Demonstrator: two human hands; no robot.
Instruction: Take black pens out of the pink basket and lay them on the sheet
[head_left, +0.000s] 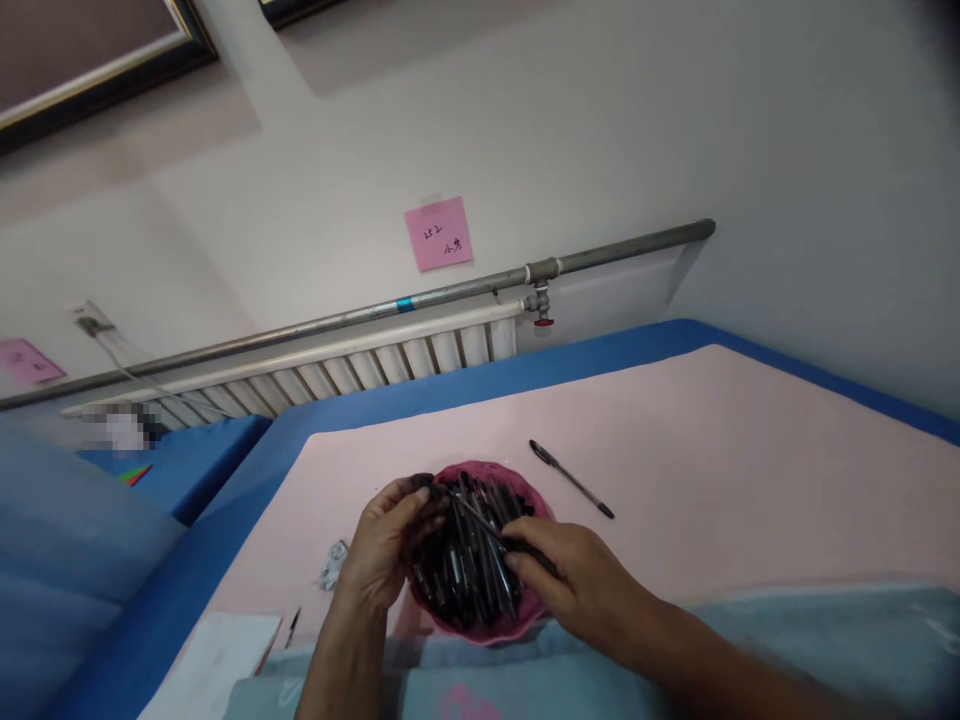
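Observation:
A round pink basket full of black pens stands before me. My right hand reaches over its right side, with thumb and fingers closed on a pen that slants up to the left. My left hand is at the basket's left rim, its darkened fingertips pinched near the far end of that pen. Whatever lies between those fingertips is too dark and small to make out. Beyond the basket, a single capped pen lies on the pink sheet.
Left of my left hand lies a crumpled whitish piece. A white paper and a thin dark pen-like piece are at the lower left. Pale blue cloth covers the near edge. A radiator and pipe run behind.

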